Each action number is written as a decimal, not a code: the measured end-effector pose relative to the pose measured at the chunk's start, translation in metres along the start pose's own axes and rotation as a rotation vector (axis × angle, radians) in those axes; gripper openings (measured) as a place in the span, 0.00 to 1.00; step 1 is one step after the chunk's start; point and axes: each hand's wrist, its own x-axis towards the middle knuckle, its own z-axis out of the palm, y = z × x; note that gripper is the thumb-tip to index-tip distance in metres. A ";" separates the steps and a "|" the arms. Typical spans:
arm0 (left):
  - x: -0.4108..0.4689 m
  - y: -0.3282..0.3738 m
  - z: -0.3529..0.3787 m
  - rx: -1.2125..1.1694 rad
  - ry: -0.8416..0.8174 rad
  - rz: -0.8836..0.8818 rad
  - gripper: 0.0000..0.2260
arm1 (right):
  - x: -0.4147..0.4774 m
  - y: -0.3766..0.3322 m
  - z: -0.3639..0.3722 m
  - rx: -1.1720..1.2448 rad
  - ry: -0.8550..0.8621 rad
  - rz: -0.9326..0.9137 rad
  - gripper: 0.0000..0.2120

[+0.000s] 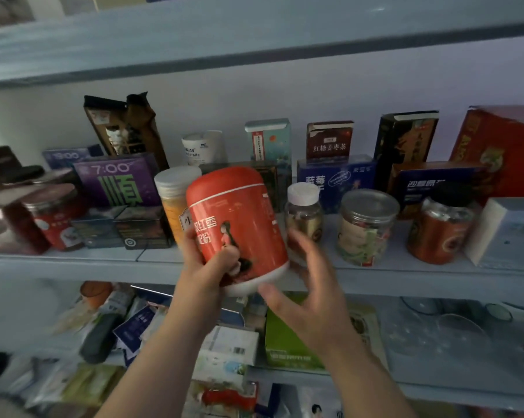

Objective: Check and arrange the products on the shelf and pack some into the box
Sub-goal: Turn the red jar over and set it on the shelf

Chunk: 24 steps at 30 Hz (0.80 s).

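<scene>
red canister [239,224], tilted in front of shelf [73,263] edge, label facing the viewer, likely for checking; left hand [205,267] grips its lower side at 8 o'clock; right hand [312,285] at 4 o'clock, fingers spread, holds nothing, seemingly poised to steady it

One wide-angle camera, worn on the person's head, faces a blue-grey shelving unit nearly square-on and from close by. Its sight line sits just above the middle shelf [73,262], whose front edge crosses the frame below centre. The upper shelf [224,40] is seen from beneath and slants across the top, while the lower shelf [454,387] is looked down on. Both forearms enter from the bottom edge. The left hand [205,267], the right hand [312,285] and the red canister [239,218] sit nearest the lens at centre. Straight shelf edges bow, and the frame's margins are soft.
</scene>
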 end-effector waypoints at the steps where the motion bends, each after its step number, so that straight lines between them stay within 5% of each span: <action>1: -0.006 0.000 -0.001 -0.084 -0.064 -0.032 0.41 | -0.003 -0.005 0.001 0.095 -0.043 0.017 0.38; 5: -0.029 -0.002 0.008 -0.247 -0.173 -0.123 0.47 | -0.016 -0.018 0.006 0.299 -0.047 -0.038 0.45; 10: -0.045 -0.004 0.018 -0.371 -0.182 -0.142 0.37 | -0.023 -0.023 0.004 0.282 -0.025 -0.089 0.48; 24: -0.062 -0.004 0.019 -0.413 -0.123 -0.112 0.33 | -0.035 -0.026 -0.003 0.183 0.018 -0.182 0.50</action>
